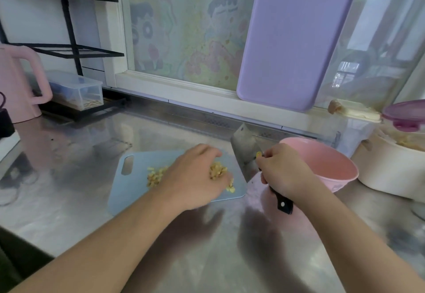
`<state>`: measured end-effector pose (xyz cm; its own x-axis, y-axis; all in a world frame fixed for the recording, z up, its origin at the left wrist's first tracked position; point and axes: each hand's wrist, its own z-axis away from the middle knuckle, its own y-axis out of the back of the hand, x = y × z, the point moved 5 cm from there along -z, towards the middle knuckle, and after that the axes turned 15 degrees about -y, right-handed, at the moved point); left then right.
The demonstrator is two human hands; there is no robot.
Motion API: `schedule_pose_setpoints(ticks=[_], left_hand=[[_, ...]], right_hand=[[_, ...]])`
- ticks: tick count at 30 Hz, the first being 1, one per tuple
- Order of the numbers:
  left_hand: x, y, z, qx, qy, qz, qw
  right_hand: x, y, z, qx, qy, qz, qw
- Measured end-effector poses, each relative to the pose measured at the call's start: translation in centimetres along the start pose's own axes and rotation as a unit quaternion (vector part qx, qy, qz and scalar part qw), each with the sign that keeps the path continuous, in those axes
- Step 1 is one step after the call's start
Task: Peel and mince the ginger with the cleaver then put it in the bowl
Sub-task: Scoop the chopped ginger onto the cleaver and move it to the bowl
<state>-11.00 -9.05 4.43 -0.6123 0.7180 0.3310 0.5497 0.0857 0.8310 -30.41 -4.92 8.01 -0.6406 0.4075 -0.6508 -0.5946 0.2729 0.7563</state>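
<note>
Head view: a purple board (296, 39) leans against the window, a pink jug (20, 83) stands far left. Minced ginger (218, 172), pale yellow bits, lies on the blue cutting board (135, 184); the left hand (195, 175) curls over it. The right hand (284, 173) grips the cleaver (247, 152), beside the pink bowl (331, 166).

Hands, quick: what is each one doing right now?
Left hand: fingers curled over the minced ginger on the cutting board, gathering it.
Right hand: gripping the cleaver.
</note>
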Motion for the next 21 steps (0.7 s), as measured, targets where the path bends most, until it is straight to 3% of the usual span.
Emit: schedule_pose_setpoints(ticks=[5, 11, 17, 21], left_hand=[[1.6, -2.6, -0.1, -0.043, -0.034, -0.09, 0.994], [0.8, -2.4, 0.7, -0.023, -0.024, -0.081, 0.996], [0.5, -2.1, 0.9, -0.012, -0.01, -0.088, 0.996], [0.1, -1.3, 1.0, -0.028, 0.003, -0.15, 0.988]], right_hand=[[1.9, -0.3, 0.6, 0.027, 0.012, 0.038, 0.999], [2.1, -0.7, 1.2, 0.029, -0.002, 0.033, 0.999], [3.1, -1.7, 1.8, -0.048, -0.052, -0.016, 0.997], [3.6, -2.3, 1.6, -0.076, -0.084, -0.045, 0.993]])
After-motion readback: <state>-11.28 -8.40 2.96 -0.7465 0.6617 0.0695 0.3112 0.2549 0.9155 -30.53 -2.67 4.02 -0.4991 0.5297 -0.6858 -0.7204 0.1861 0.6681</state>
